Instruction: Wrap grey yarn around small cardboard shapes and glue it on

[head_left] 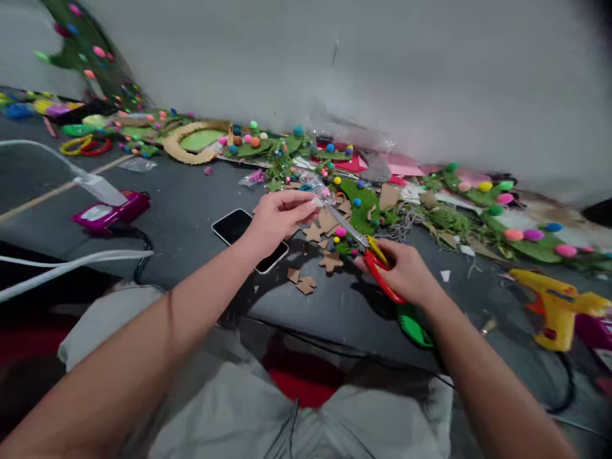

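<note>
Apparently, the right hand [406, 271] has its fingers closed around the handles of the scissors [356, 233], which look stiff and light, best held there; the left hand [277, 220] pinches a clear bag [322, 189] by the blades, above card pieces [330, 261]; it seems soft, slippery, safest gripped by its edge.

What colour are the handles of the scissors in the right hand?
Scissors' handles: red and yellow; best seen in the head view.
</note>
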A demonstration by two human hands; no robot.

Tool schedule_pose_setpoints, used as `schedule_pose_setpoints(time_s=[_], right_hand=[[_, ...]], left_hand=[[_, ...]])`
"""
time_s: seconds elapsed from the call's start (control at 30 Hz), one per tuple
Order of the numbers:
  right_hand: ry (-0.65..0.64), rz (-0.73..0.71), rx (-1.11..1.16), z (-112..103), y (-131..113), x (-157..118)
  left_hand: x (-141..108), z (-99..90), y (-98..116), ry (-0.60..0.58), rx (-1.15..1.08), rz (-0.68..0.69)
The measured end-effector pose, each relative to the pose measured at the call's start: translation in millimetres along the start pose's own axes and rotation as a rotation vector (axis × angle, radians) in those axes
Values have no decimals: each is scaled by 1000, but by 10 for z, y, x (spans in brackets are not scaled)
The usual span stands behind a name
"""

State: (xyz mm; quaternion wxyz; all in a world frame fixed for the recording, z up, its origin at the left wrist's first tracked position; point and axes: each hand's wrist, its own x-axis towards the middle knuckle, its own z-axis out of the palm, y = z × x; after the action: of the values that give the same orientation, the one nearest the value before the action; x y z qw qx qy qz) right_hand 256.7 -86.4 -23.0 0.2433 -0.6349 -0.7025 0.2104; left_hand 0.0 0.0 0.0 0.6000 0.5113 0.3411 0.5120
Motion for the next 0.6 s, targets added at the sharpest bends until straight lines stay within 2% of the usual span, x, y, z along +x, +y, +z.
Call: schedule_pose_setpoints(time_s=[0.27, 0.6], right_hand=[[3, -12, 0, -26, -20, -9], [-18, -6, -1, -21, 7, 2]], left_hand=[[28, -18, -34, 17, 36, 71], [63, -28, -70, 18, -8, 70]])
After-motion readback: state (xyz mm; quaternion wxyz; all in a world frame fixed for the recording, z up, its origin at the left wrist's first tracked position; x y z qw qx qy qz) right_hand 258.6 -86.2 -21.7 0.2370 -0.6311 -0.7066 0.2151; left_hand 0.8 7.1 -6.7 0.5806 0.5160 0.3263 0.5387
